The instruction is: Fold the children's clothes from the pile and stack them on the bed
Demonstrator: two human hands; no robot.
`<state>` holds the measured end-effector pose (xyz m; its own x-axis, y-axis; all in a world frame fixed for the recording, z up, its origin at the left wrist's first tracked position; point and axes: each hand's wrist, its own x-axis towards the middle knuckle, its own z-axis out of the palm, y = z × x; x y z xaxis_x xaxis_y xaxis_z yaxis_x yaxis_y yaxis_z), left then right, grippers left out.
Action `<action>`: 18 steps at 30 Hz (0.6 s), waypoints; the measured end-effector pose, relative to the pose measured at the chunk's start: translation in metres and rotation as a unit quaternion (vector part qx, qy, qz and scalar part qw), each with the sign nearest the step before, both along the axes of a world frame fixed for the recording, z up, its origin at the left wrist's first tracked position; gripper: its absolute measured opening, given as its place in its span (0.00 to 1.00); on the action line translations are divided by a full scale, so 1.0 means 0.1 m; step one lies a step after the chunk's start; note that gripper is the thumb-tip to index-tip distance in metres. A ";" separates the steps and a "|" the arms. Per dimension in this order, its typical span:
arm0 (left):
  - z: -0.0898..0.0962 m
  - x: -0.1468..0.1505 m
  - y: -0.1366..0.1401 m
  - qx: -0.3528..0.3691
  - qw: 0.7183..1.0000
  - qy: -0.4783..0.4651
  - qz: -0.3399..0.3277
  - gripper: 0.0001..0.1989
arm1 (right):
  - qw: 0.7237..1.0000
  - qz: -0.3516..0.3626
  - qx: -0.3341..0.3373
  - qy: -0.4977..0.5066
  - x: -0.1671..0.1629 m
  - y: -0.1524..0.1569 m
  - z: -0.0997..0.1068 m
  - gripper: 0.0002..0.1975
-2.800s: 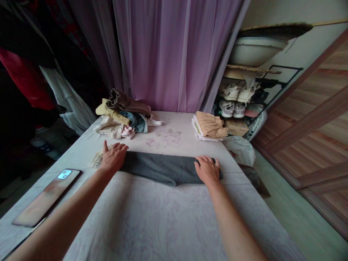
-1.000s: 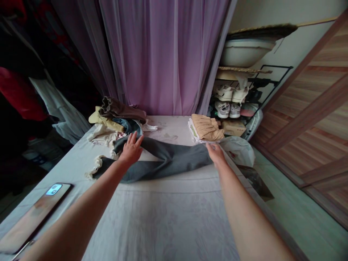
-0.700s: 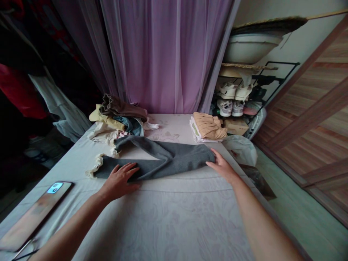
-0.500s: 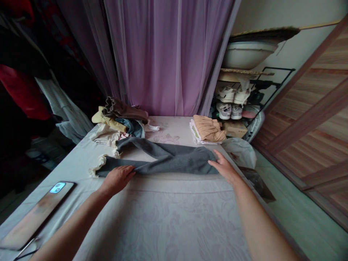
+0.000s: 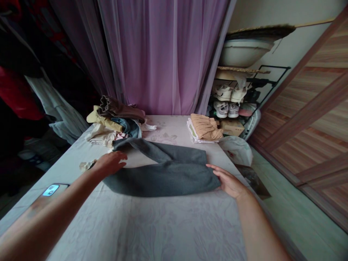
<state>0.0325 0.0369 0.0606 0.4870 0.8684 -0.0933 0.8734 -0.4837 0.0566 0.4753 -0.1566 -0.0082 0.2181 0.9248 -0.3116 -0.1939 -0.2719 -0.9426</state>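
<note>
Dark grey trousers (image 5: 163, 179) lie sideways across the bed, legs to the left and waist to the right. Pale ruffled trim at the near leg's end shows partly behind my left wrist. Above that leg, my left hand (image 5: 111, 163) is open with its fingers apart and slightly curled; whether it touches the cloth I cannot tell. My right hand (image 5: 228, 181) is closed on the near corner of the waist, its fingertips reaching over the edge. The thumb's grip is partly hidden.
A loose heap of clothes (image 5: 116, 123) sits at the far left of the bed. A folded stack with a tan pleated garment (image 5: 205, 127) lies at the far right. A phone (image 5: 46, 195) is partly under my left forearm. Beyond stand a shoe rack (image 5: 261, 85) and a purple curtain (image 5: 160, 54).
The near side of the trousers has spread towards me and looks wider. My left hand has moved up and left, off the near edge; my right hand has come slightly nearer with the waist corner.
</note>
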 end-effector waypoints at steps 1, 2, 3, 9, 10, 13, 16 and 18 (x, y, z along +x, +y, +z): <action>-0.02 0.06 -0.14 0.027 0.999 -0.023 -0.002 0.14 | 1.000 0.001 -0.002 -0.006 0.01 -0.01 -0.02 0.21; -0.05 0.13 -0.30 0.039 0.998 -0.052 -0.007 0.15 | 1.000 0.002 -0.006 -0.015 0.02 -0.02 -0.05 0.22; -0.10 0.20 -0.48 0.026 0.997 -0.073 -0.023 0.15 | 1.000 -0.001 -0.009 -0.026 0.03 -0.03 -0.08 0.23; -0.47 0.37 -1.08 0.011 0.986 -0.097 -0.135 0.22 | 0.994 -0.075 0.058 -0.050 0.05 0.05 -0.21 0.16; -0.51 0.35 -1.08 0.022 0.987 -0.092 -0.133 0.21 | 0.993 -0.084 0.070 -0.044 0.04 0.06 -0.20 0.15; -0.53 0.25 -0.97 0.031 0.991 -0.058 -0.116 0.20 | 0.988 -0.105 0.112 -0.019 -0.05 0.08 -0.14 0.17; -0.48 0.07 -0.85 0.040 0.995 -0.042 -0.085 0.22 | 0.984 -0.118 0.121 -0.056 -0.14 0.08 -0.08 0.24; -0.40 -0.10 -0.80 0.045 0.997 -0.044 -0.055 0.21 | 0.978 -0.121 0.110 -0.130 -0.15 0.05 -0.05 0.22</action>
<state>0.0223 -0.0427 0.0205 0.5821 0.8126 0.0300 0.8087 -0.5823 0.0833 0.4598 -0.1517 -0.0129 0.4835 0.8752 -0.0160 0.0259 -0.0326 -0.9991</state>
